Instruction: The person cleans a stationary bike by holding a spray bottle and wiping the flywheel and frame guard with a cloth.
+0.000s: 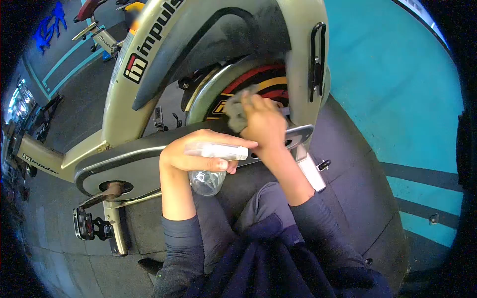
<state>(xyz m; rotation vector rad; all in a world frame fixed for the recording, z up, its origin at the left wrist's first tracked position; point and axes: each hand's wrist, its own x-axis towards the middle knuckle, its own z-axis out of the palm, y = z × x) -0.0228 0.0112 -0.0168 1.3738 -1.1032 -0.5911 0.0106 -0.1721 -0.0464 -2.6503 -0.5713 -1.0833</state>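
Note:
My left hand (pixel 198 151) is wrapped round a clear spray bottle (pixel 207 183) with a white spray head, held in front of the bike's lower frame. Up and to the right, my right hand (pixel 263 121) presses a grey cloth (pixel 237 111) against the flywheel (pixel 251 82), which has red and yellow rings. The flywheel belongs to a beige and grey exercise bike (pixel 119 107). Part of the cloth is hidden under my right fingers.
A pedal (pixel 89 224) and crank stick out at the lower left. The bike's white rear foot (pixel 312 171) is on the right, near a turquoise wall (pixel 392 89). More exercise bikes stand at the upper left. My legs are below the bike frame.

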